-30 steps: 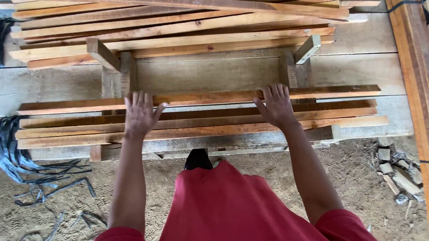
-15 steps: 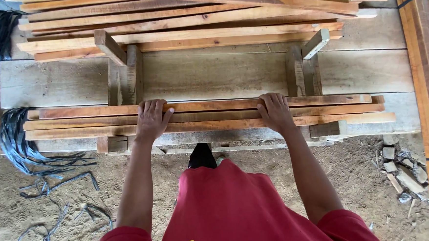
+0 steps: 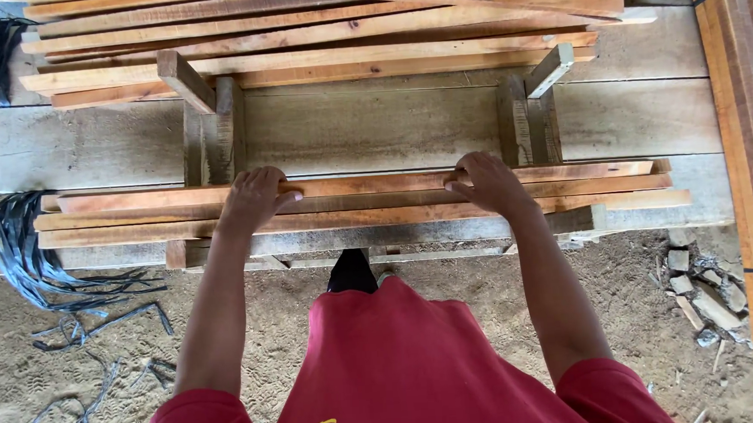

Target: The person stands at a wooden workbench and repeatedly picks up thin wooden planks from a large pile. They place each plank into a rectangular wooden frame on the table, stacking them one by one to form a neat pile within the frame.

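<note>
Resting flat on the near wooden slats, left hand, right hand, fingers spread

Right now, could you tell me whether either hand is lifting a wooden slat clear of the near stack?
No, both the left hand and the right hand lie on the wooden slats, which rest flat in their stack.
</note>
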